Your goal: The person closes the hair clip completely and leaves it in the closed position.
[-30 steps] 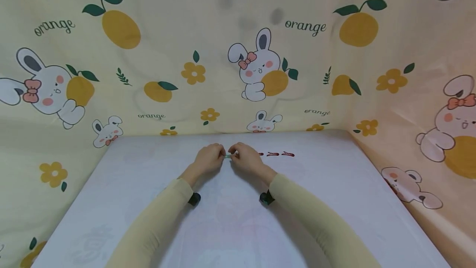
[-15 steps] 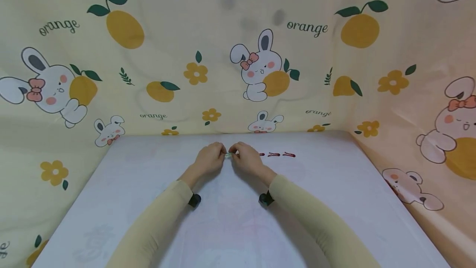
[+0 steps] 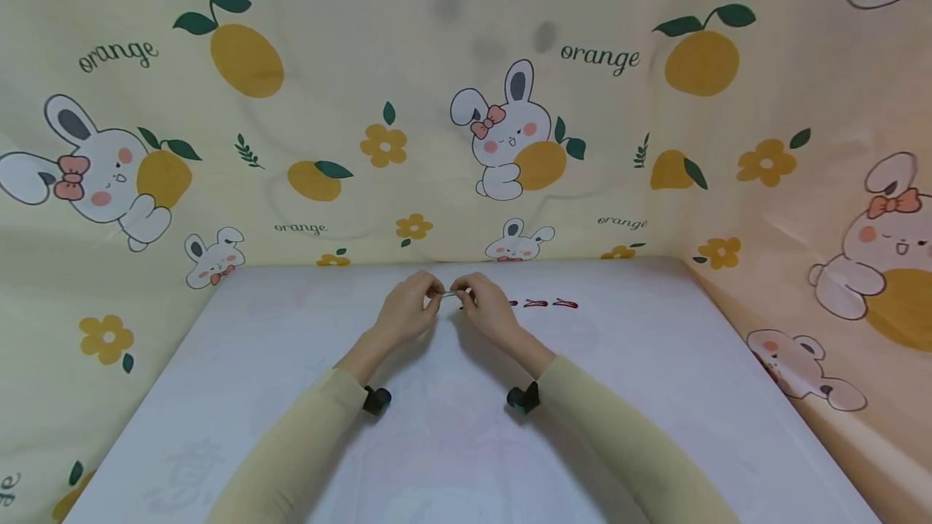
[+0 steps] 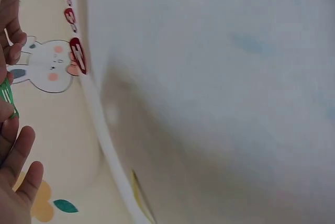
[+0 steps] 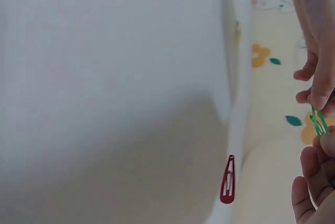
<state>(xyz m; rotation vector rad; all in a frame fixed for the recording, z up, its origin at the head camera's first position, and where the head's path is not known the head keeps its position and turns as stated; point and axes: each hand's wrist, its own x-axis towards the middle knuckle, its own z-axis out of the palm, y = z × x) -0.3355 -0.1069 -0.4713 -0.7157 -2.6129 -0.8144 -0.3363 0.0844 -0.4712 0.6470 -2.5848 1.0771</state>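
Note:
A small green snap hair clip [image 5: 319, 123] is held between my two hands. My left hand [image 3: 406, 307] pinches one end and my right hand [image 3: 489, 312] pinches the other, fingertips close together. In the head view the green hair clip [image 3: 448, 293] is a thin pale line between the fingers. Red snap hair clips [image 3: 536, 303] lie in a row to the right, partly hidden behind my right hand. The left wrist view shows several red hair clips [image 4: 78, 55] along the far edge, and the right wrist view shows one red hair clip [image 5: 228, 179].
The white table [image 3: 451, 443] stands against a cream curtain [image 3: 408, 39] printed with rabbits and oranges. A slim yellow item [image 4: 138, 195] lies near the far edge in the left wrist view. Dark wrist cameras [image 3: 377, 400] sit under both wrists.
Both hands have risen slightly from the tabletop with the green hair clip between them, and the fingers have opened out a little. The row of red hair clips stays in place.

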